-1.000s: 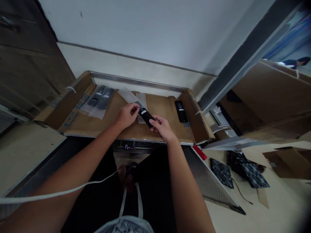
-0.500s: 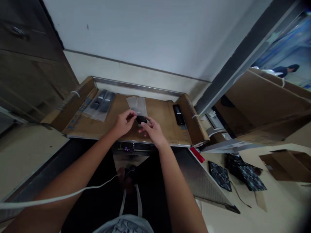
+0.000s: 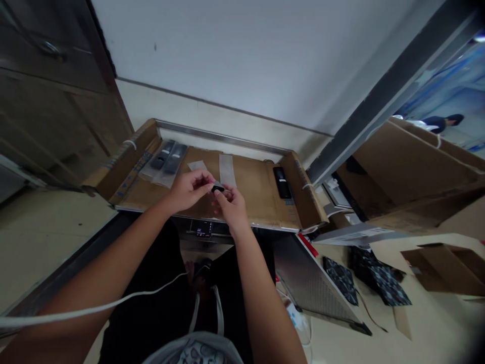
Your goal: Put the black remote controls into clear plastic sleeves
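A small black object (image 3: 217, 187) with a pale edge is held between both hands above the cardboard-lined tray (image 3: 253, 202); its kind cannot be made out. My left hand (image 3: 191, 189) pinches its left side between thumb and fingers. On its right side, my right hand (image 3: 232, 206) grips with thumb and bent fingers. Just behind the hands lie two flat translucent strips, one pale strip (image 3: 227, 170) upright in view and a shorter strip (image 3: 197, 166) partly hidden by the left hand.
Dark oblong devices in clear sleeves (image 3: 175, 159) lie at the tray's left. A black oblong device (image 3: 282, 183) with a white label lies at the right, beside the raised cardboard side (image 3: 303, 189). A large carton (image 3: 420, 167) stands farther right. A white cable (image 3: 94, 309) crosses my left forearm.
My hands have drawn closer together around the black object, and my left fingers now overlap it more. The two translucent strips show farther apart. The camera view has shifted slightly.
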A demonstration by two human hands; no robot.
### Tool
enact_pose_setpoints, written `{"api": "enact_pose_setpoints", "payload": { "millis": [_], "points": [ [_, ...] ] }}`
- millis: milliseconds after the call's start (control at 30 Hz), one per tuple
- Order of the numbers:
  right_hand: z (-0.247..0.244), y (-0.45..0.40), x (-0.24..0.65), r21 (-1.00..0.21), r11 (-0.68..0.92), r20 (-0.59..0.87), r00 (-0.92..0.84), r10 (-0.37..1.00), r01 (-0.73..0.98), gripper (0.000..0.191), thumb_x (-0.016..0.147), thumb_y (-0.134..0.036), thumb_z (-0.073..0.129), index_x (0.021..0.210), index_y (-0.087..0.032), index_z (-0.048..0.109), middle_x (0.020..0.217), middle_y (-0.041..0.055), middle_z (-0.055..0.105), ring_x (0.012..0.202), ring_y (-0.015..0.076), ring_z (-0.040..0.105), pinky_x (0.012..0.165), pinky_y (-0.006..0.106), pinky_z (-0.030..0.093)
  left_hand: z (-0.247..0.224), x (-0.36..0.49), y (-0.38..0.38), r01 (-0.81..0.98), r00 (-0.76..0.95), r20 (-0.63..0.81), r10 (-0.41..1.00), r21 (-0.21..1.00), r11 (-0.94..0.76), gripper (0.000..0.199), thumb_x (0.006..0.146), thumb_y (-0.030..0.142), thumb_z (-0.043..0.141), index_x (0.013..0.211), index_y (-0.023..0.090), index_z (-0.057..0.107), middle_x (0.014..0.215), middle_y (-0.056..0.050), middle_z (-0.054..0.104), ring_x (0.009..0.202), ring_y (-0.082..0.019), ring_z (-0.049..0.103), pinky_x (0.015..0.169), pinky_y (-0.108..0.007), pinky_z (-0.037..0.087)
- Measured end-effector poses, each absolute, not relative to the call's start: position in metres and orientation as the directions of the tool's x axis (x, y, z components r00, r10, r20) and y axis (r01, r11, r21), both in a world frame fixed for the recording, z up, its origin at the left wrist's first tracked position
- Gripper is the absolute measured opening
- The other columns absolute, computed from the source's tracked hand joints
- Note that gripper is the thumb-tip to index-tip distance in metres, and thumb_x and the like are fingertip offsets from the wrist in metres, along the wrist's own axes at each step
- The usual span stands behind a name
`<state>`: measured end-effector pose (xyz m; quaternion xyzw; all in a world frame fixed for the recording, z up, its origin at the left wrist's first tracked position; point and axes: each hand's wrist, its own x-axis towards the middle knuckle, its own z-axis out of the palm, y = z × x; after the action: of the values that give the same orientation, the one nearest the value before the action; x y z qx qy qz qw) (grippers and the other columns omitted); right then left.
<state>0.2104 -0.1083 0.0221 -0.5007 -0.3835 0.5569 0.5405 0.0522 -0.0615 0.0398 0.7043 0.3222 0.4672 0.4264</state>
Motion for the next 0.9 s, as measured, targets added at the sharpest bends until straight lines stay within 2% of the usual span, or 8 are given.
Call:
{"api": "enact_pose_setpoints", "payload": {
  "millis": [167, 333, 400, 467, 533, 600, 767, 900],
  "points": [
    [0.0, -0.096, 0.204, -0.961, -0.129, -0.174, 0.17, 0.97, -0.244, 0.038, 0.069, -0.023, 0.073, 0.104, -0.02, 0.059, 0.081, -0.0021, 0.068, 0.069, 0.0141, 0.068, 0.061, 0.027, 0.058, 0.051, 0.066, -0.079, 0.015, 0.493, 0.351, 0.796, 0.911, -0.411, 0.013, 0.085, 0.027, 0.067, 0.092, 0.017, 0.065, 0.084, -0.002, 0.064, 0.076, -0.013, 0.06, 0.071, -0.026, 0.051],
    [-0.008, -0.093, 0.202, -0.965, -0.119, -0.18, 0.262, 0.948, -0.234, 0.045, 0.064, -0.013, 0.066, 0.108, -0.019, 0.063, 0.069, -0.0048, 0.067, 0.055, 0.0123, 0.062, 0.056, 0.025, 0.055, 0.039, 0.066, -0.093, -0.061, 0.431, 0.277, 0.858, 0.958, -0.279, 0.019, 0.081, 0.03, 0.075, 0.09, 0.016, 0.067, 0.085, -0.003, 0.068, 0.076, -0.014, 0.064, 0.074, -0.027, 0.054],
    [-0.005, -0.097, 0.201, -0.948, -0.123, -0.195, 0.232, 0.953, -0.293, 0.046, 0.068, -0.017, 0.065, 0.114, -0.018, 0.061, 0.069, -0.0039, 0.068, 0.053, 0.0136, 0.063, 0.057, 0.029, 0.058, 0.027, 0.059, -0.092, -0.138, 0.295, 0.121, 0.948, 0.987, -0.083, 0.025, 0.079, 0.035, 0.078, 0.092, 0.016, 0.066, 0.081, -0.003, 0.068, 0.072, -0.014, 0.065, 0.07, -0.027, 0.056],
    [-0.001, -0.103, 0.199, -0.939, -0.132, -0.193, 0.17, 0.966, -0.317, 0.05, 0.071, -0.019, 0.062, 0.121, -0.017, 0.058, 0.071, -0.0028, 0.069, 0.053, 0.0154, 0.065, 0.06, 0.033, 0.06, 0.017, 0.052, -0.087, -0.245, 0.193, -0.122, 0.974, 0.955, 0.168, 0.029, 0.083, 0.041, 0.075, 0.091, 0.014, 0.066, 0.08, -0.006, 0.07, 0.072, -0.016, 0.068, 0.069, -0.029, 0.058],
    [0.002, -0.11, 0.196, -0.955, -0.134, -0.169, 0.114, 0.979, -0.266, 0.055, 0.071, -0.016, 0.058, 0.126, -0.017, 0.057, 0.073, -0.002, 0.07, 0.055, 0.0167, 0.067, 0.06, 0.034, 0.062, 0.012, 0.049, -0.079, -0.343, 0.21, -0.328, 0.921, 0.857, 0.384, 0.035, 0.089, 0.047, 0.068, 0.09, 0.012, 0.067, 0.084, -0.012, 0.072, 0.075, -0.02, 0.071, 0.072, -0.032, 0.06],
    [0.003, -0.119, 0.193, -0.978, -0.117, -0.133, 0.084, 0.988, -0.175, 0.06, 0.072, -0.014, 0.055, 0.132, -0.018, 0.055, 0.079, -0.0006, 0.071, 0.057, 0.0172, 0.068, 0.059, 0.034, 0.062, 0.012, 0.052, -0.069, -0.404, 0.264, -0.427, 0.865, 0.765, 0.501, 0.035, 0.093, 0.045, 0.063, 0.09, 0.011, 0.068, 0.086, -0.014, 0.073, 0.073, -0.02, 0.072, 0.069, -0.032, 0.061],
    [-0.002, -0.144, 0.196, -0.985, -0.012, 0.012, 0.133, 0.991, 0.174, 0.057, 0.085, -0.018, 0.051, 0.142, -0.02, 0.051, 0.079, 0.0021, 0.074, 0.059, 0.0185, 0.07, 0.061, 0.033, 0.061, 0.015, 0.072, -0.05, -0.453, 0.193, -0.451, 0.872, 0.747, 0.486, 0.017, 0.093, 0.02, 0.06, 0.089, 0.009, 0.072, 0.087, -0.012, 0.075, 0.07, -0.017, 0.071, 0.066, -0.027, 0.06],
    [-0.01, -0.165, 0.208, -0.96, 0.015, 0.061, 0.159, 0.985, 0.279, 0.046, 0.093, -0.022, 0.046, 0.137, -0.017, 0.055, 0.084, 0.0055, 0.076, 0.063, 0.0186, 0.072, 0.064, 0.031, 0.06, 0.012, 0.076, -0.044, -0.466, 0.165, -0.398, 0.903, 0.775, 0.427, 0.017, 0.091, 0.019, 0.059, 0.091, 0.009, 0.072, 0.089, -0.013, 0.076, 0.075, -0.019, 0.072, 0.068, -0.029, 0.061]
  ]
}}
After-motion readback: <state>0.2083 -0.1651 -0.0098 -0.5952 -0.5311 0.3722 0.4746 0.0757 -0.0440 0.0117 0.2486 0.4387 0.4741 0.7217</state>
